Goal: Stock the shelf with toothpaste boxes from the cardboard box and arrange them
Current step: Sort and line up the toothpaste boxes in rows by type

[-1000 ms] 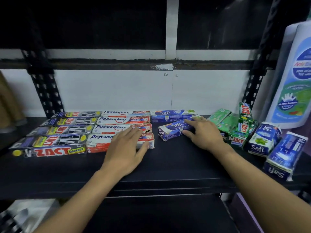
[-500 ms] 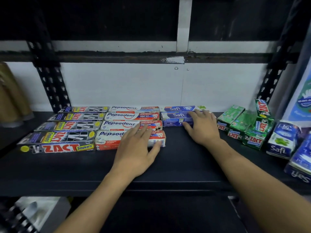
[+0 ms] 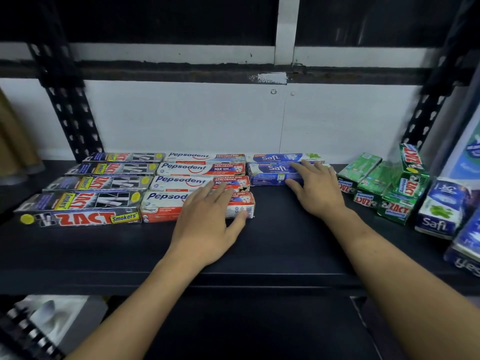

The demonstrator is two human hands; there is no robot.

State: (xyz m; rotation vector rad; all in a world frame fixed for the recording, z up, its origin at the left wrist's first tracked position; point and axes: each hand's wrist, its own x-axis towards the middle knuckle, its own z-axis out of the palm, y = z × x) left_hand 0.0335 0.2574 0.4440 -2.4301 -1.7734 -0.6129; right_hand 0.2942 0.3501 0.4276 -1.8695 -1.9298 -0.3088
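Observation:
On the black shelf (image 3: 272, 245) lie rows of toothpaste boxes: several black Zact Smokers boxes (image 3: 85, 201) at the left, several Pepsodent boxes (image 3: 181, 180) in the middle, two blue Safi boxes at the back. My left hand (image 3: 207, 224) rests flat on the front Pepsodent box (image 3: 161, 206), fingers straight. My right hand (image 3: 314, 188) lies on the nearer Safi box (image 3: 270, 172), fingers on top and thumb at its front side. That box sits parallel to the rear Safi box (image 3: 275, 157).
Unsorted green Zact boxes (image 3: 389, 188) and more Safi boxes (image 3: 439, 209) stand in a loose pile at the right. A large white-blue pack (image 3: 467, 152) leans at the far right. Perforated black uprights (image 3: 72, 120) frame the shelf. A lower shelf lies below.
My right hand has pushed the angled Safi box back and straight, against the rear Safi box. My left hand has stayed on the front Pepsodent box.

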